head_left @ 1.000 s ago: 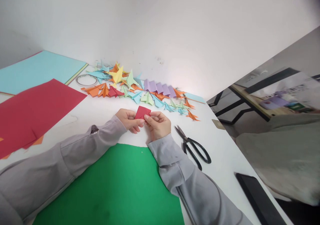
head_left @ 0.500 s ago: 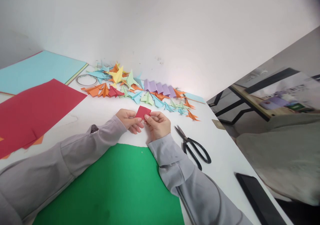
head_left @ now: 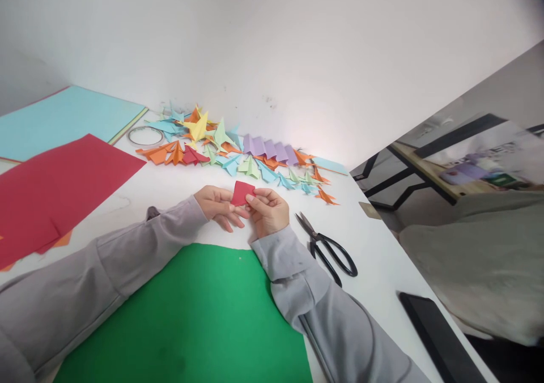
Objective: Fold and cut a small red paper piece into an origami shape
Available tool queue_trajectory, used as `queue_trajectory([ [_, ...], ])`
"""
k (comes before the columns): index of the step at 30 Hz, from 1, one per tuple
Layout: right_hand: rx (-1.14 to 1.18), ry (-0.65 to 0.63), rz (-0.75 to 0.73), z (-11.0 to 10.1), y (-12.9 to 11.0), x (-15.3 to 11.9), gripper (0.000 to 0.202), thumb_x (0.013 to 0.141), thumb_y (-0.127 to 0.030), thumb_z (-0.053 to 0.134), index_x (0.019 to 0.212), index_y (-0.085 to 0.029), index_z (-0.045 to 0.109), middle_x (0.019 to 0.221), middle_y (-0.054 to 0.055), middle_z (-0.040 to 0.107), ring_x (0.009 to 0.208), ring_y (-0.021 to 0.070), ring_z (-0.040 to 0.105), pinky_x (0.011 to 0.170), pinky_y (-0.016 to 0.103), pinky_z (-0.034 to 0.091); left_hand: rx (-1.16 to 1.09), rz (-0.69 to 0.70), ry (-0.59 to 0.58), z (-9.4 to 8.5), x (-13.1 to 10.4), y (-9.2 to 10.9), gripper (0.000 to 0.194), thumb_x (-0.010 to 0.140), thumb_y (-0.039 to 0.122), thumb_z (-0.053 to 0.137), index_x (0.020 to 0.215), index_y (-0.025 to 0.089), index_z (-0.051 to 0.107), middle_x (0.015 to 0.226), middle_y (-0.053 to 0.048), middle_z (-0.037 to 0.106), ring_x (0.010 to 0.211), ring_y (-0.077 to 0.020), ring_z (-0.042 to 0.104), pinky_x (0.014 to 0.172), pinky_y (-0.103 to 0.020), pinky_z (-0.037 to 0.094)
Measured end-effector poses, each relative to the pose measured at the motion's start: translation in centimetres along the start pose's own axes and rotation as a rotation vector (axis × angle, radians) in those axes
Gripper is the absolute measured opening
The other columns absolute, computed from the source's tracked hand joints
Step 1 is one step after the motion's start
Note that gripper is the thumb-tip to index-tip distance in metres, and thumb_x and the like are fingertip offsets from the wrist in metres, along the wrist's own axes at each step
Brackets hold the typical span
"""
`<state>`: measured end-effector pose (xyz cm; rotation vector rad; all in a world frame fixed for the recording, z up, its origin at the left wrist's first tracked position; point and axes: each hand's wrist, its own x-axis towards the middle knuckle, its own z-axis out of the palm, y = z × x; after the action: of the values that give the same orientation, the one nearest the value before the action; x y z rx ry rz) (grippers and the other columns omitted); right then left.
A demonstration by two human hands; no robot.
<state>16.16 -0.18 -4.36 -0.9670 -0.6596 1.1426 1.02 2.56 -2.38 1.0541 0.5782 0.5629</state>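
Observation:
A small folded red paper square (head_left: 243, 194) is held up just above the white table. My right hand (head_left: 271, 212) pinches its right side between thumb and fingers. At the lower left corner of the paper, my left hand (head_left: 216, 206) has its thumb and index finger closed, while its other fingers spread below. The index fingertip is partly hidden behind the paper. A large green sheet (head_left: 199, 315) lies under my forearms. Black-handled scissors (head_left: 325, 247) rest to the right of my right hand, blades slightly apart.
Folded paper shapes (head_left: 198, 127) in several colours lie along the wall, with a purple pleated strip (head_left: 272, 149) among them. A tape roll (head_left: 145, 136), a red sheet (head_left: 63, 187) and blue sheets (head_left: 63, 119) are on the left. A black phone-like device (head_left: 437, 337) sits near the right edge.
The red square has turned slightly and stands more upright. My left hand has shifted a little left, its thumb now lower at the paper's corner. My right hand keeps its pinch.

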Motion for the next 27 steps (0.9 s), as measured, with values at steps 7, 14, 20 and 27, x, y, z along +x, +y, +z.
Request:
queue_trajectory([
  [7,0.014,0.020,-0.013,0.1,-0.1,0.0,0.033,0.039,-0.018,0.083,0.061,-0.016,0.059,0.040,-0.006,0.058,0.035,0.0085,0.051,0.038,0.021,0.043,-0.043,-0.012,-0.021,0.0,0.0,0.1,0.035,0.058,0.015,0.072,0.093,0.012,0.067,0.084,-0.014,0.072,0.067,-0.0244,0.069,0.050,-0.028,0.054],
  [14,0.017,0.017,-0.019,0.1,-0.1,0.0,0.032,0.039,-0.017,0.083,0.061,-0.016,0.059,0.040,-0.006,0.058,0.036,0.0081,0.051,0.039,0.020,0.044,0.020,0.002,0.060,0.6,-0.2,0.3,0.032,0.057,0.014,0.070,0.089,0.011,0.067,0.077,-0.010,0.072,0.062,-0.0229,0.069,0.048,-0.027,0.054],
  [20,0.022,-0.001,0.000,0.0,-0.2,-0.1,0.029,0.042,-0.014,0.081,0.061,-0.016,0.060,0.043,-0.004,0.062,0.037,0.0080,0.053,0.041,0.019,0.045,0.143,0.015,0.177,1.1,-0.4,0.6,0.016,0.064,0.016,0.070,0.077,0.009,0.064,0.071,-0.008,0.070,0.056,-0.0172,0.066,0.047,-0.026,0.054],
  [27,0.045,0.033,-0.006,0.2,-0.2,0.0,0.030,0.040,-0.013,0.082,0.060,-0.015,0.060,0.043,-0.004,0.062,0.037,0.0076,0.053,0.040,0.018,0.045,0.057,-0.052,0.086,0.3,-0.1,0.4,0.017,0.066,0.018,0.070,0.069,0.010,0.056,0.063,-0.007,0.069,0.054,-0.0184,0.066,0.047,-0.027,0.053],
])
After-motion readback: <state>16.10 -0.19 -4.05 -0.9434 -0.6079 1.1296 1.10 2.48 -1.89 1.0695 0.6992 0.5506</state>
